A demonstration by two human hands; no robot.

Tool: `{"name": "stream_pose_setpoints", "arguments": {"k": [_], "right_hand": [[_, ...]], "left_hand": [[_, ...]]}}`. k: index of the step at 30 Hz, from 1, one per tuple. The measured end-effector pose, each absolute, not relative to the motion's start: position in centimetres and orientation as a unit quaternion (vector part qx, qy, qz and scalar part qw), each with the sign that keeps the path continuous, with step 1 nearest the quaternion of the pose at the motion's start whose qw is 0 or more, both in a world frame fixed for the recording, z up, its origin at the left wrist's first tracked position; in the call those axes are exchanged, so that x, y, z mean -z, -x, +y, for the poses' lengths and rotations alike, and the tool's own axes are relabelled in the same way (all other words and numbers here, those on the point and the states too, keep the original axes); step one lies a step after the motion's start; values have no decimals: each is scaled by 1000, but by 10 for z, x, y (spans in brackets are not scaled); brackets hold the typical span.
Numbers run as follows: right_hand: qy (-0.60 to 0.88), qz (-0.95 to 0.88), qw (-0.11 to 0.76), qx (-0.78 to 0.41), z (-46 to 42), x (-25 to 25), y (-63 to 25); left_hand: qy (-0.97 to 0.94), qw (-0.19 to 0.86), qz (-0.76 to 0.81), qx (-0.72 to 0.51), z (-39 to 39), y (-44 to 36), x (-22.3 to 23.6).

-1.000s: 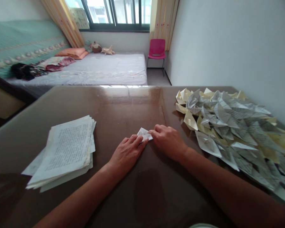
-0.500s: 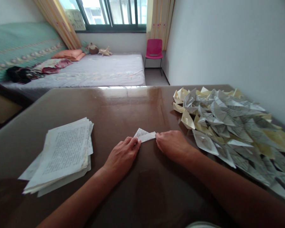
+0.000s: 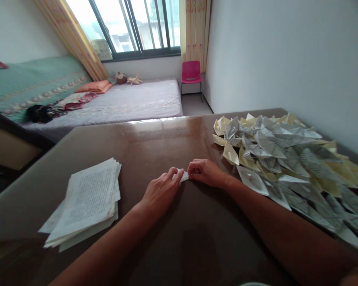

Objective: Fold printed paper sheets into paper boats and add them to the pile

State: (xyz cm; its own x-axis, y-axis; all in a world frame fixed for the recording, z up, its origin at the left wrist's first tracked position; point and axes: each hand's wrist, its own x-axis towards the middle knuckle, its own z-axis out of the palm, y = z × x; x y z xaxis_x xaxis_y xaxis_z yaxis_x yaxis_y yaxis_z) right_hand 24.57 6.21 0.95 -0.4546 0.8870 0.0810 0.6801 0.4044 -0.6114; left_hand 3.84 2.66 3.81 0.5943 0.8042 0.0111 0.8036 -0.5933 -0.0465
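Observation:
A small folded piece of printed paper (image 3: 184, 176) lies on the brown table between my two hands, mostly covered by fingers. My left hand (image 3: 164, 186) presses its left part, with the fingertips bent over the paper. Pinched at the paper's right end are the thumb and forefinger of my right hand (image 3: 207, 172). To the left rests a loose stack of printed sheets (image 3: 91, 198), its edges uneven. A large heap of folded paper boats (image 3: 274, 147), white and yellowish, spreads over the right side of the table.
The glossy brown table (image 3: 155, 147) reaches forward to a bed (image 3: 143, 99) with soft toys on it. A pink chair (image 3: 191, 72) stands in the far corner. Along the right runs a white wall (image 3: 274, 55), and a dark wooden chair (image 3: 12, 143) is at the left.
My right hand has moved inward, nearer the left, and less of the folded paper shows. My left fingers now reach further over it. The view has tilted up slightly.

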Motion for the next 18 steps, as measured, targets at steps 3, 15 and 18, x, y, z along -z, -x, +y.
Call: {"name": "stream_pose_setpoints", "arguments": {"k": [3,15,18], "right_hand": [[459,-823,204,-264,64,-9,-249],[518,-780,149,-317,66,-16,-258],[519,-788,145,-299,65,-14,-256]], "left_hand": [[894,0,-448,7,36,-44,-31],[905,86,-410,67,28,-37,-9],[899,61,-428,65,30,-37,-8]]}}
